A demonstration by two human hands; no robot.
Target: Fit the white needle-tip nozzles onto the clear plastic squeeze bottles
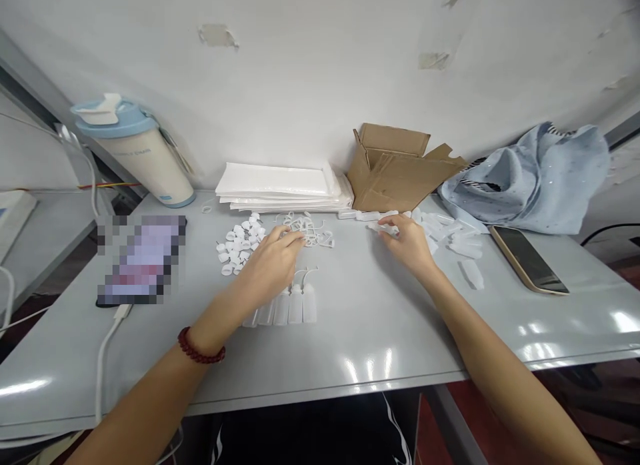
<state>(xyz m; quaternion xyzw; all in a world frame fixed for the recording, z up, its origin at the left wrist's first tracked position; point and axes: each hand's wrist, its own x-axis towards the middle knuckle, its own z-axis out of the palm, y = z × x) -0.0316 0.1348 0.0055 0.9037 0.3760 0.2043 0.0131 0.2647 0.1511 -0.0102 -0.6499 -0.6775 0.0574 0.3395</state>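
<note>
My left hand (273, 261) is over the pile of small pale plastic loops (313, 228), its fingers bent together; anything in them is hidden. Left of it lies a heap of small white caps (237, 241) with dark stems. Below my left wrist and palm, several translucent flat plastic pieces (296, 306) lie in a row, some with curved hooks at their tops. My right hand (407, 241) pinches a translucent plastic piece (389, 229) between thumb and fingers. Beside it spreads a pile of similar translucent pieces (463, 241).
Against the wall stand a stack of white padded envelopes (280, 181) and an open cardboard box (395, 178). A tumbler (143, 158) and a charging phone (143, 261) are at left. Another phone (530, 259) and a light blue cloth bag (530, 178) lie at right.
</note>
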